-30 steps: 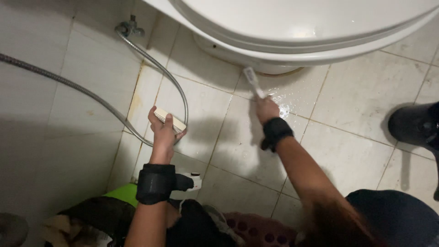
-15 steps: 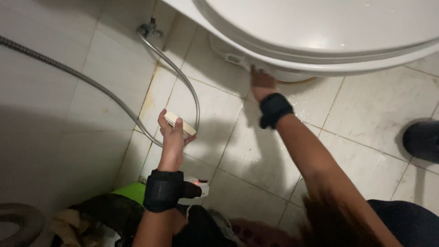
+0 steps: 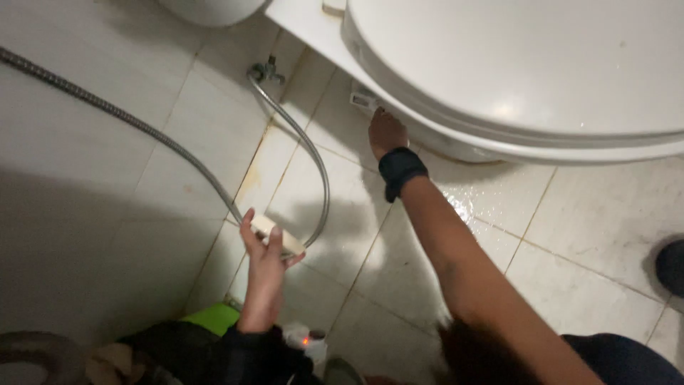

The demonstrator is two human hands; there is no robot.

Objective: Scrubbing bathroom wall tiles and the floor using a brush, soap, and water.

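The right hand grips a white brush against the toilet base. The left hand clamps a pale sprayer above the wet floor. Spray could misfire; knees may slip there.

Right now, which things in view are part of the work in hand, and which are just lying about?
In hand:
left hand holding a pale flat handle
right hand with a white brush at the toilet base
wet floor tiles

Lying about:
metal hoses
green object
dark shoe
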